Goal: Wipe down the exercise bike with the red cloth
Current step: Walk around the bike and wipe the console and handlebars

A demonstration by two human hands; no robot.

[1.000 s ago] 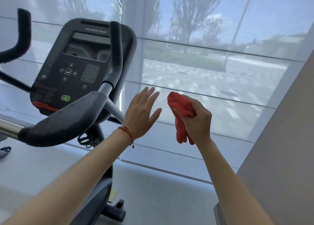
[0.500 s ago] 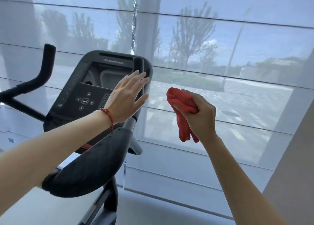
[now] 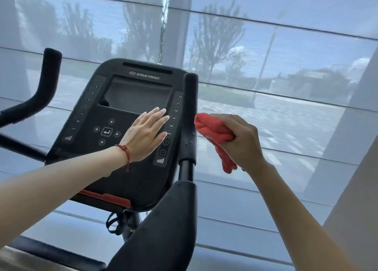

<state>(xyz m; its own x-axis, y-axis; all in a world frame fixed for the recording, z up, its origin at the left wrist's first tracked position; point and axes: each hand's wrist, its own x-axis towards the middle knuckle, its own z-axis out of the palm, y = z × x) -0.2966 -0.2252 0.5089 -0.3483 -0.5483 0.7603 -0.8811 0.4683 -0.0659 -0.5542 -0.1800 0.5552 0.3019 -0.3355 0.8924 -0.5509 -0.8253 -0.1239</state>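
The exercise bike's black console [image 3: 114, 115] fills the middle of the head view, with a dark screen and button pad. My left hand [image 3: 145, 134] is open, fingers together and flat over the console's right side. My right hand [image 3: 243, 142] is shut on the bunched red cloth [image 3: 214, 131], whose upper end is right beside the upright right handlebar grip [image 3: 190, 115]; whether it touches is unclear. The cloth's tail hangs below my fist. The padded right armrest [image 3: 165, 225] rises from the bottom centre.
The left handlebar [image 3: 44, 86] curves up at the left. A large window with a sheer blind [image 3: 286, 66] stands just behind the bike. A pale wall [image 3: 360, 189] closes in on the right. A black strap loop [image 3: 114, 222] hangs under the console.
The view has swung so the console sits centred. My left hand has moved from beside the bike onto the console face. My right hand has brought the cloth up next to the right grip.
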